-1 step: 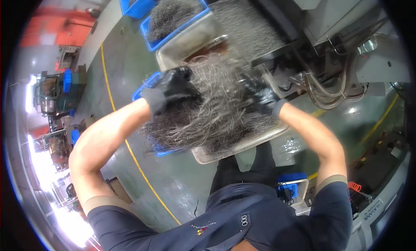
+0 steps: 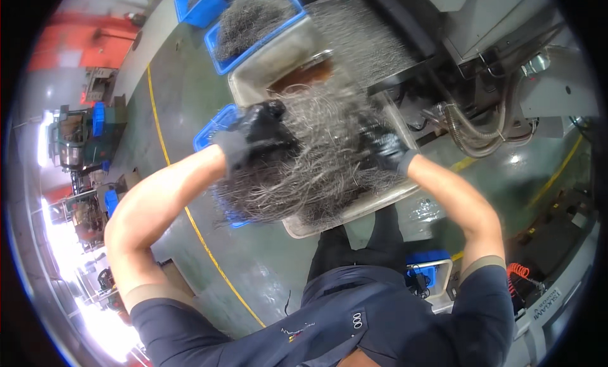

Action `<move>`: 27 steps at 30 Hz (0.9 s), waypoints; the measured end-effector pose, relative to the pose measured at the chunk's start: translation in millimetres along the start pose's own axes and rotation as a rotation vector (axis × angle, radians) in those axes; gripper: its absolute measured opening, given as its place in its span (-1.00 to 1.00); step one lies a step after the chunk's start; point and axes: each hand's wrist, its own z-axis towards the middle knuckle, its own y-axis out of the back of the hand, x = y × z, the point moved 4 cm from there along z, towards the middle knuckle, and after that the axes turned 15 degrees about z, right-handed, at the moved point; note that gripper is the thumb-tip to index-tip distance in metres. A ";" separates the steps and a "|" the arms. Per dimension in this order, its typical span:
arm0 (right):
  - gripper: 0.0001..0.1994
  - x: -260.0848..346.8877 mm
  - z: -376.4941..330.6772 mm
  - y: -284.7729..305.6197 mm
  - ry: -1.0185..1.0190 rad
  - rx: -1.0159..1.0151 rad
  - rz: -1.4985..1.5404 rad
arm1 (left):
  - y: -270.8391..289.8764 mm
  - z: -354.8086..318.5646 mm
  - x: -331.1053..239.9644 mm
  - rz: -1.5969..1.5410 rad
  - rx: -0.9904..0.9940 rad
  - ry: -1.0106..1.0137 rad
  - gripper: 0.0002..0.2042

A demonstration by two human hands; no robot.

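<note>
A big loose tangle of grey metal shavings (image 2: pixel 316 158) spreads between my hands, over a pale shallow tray (image 2: pixel 304 226) and a blue bin (image 2: pixel 215 127) at its left. My left hand (image 2: pixel 263 129), in a black glove, is closed on the left side of the tangle. My right hand (image 2: pixel 382 145), gloved the same way, grips its right side, with the fingertips buried in the strands and smeared by motion. Strands hang down on the left over the blue bin, hiding most of it. Brownish liquid (image 2: pixel 304 75) shows in the far part of the tray.
Beyond the tray stands another blue bin (image 2: pixel 221 66) heaped with shavings. A machine chute (image 2: pixel 361 41) covered in fine shavings lies at the far side. Machine housing and hoses (image 2: pixel 472 129) close in on the right. A yellow floor line (image 2: pixel 202 240) runs along the left.
My left hand and forearm have shifted slightly to the right with the shavings. My right hand has barely moved.
</note>
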 end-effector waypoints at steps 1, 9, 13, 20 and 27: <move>-0.03 -13.0 -16.4 -30.0 0.003 0.131 0.053 | -14.4 2.5 15.7 0.052 -0.077 -0.161 -0.67; -0.13 -27.5 -51.1 -99.1 -0.301 0.261 -0.043 | -169.4 114.0 100.4 -0.003 -0.055 -0.425 -0.84; -0.20 -53.7 -64.7 -115.9 -0.305 0.044 0.058 | -204.0 138.6 142.4 -0.469 -0.057 -0.222 -0.81; -0.38 -74.8 -60.1 -163.4 -0.440 0.073 -0.026 | -188.9 143.0 158.2 -0.324 -0.141 -0.164 -0.41; -0.59 -72.5 -40.3 -142.0 -0.327 -0.093 0.010 | -152.0 135.2 161.6 -0.348 -0.183 -0.302 -0.82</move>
